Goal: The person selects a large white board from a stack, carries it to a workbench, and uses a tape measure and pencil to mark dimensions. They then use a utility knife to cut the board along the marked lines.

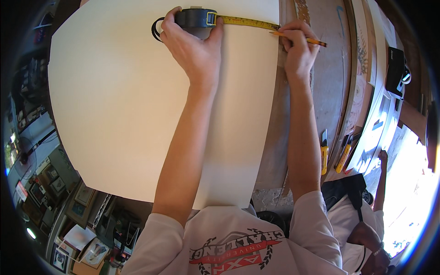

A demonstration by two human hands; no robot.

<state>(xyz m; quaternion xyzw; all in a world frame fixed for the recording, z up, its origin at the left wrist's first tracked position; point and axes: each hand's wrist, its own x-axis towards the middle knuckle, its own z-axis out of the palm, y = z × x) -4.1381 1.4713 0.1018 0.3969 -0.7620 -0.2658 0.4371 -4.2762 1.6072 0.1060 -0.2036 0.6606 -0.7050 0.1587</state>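
Observation:
A large cream-coloured sheet of board (pixel 114 110) covers most of the table before me. My left hand (pixel 195 50) grips a dark tape measure (pixel 190 18) near the sheet's far side, with a black wrist loop (pixel 156 30) hanging off its left. From the case the yellow blade (pixel 247 22) runs rightward to the sheet's right edge. At that edge my right hand (pixel 300 46) is closed around an orange pencil (pixel 316 42). Its tip points left onto the board, just below the blade's end.
Right of the sheet lies a worn brown tabletop (pixel 332 82). Two yellow utility knives (pixel 324 153) rest there. A black box (pixel 395 72) sits farther right. Another person (pixel 366 229) is at the lower right, one arm reaching forward. Framed pictures (pixel 82 197) stand at lower left.

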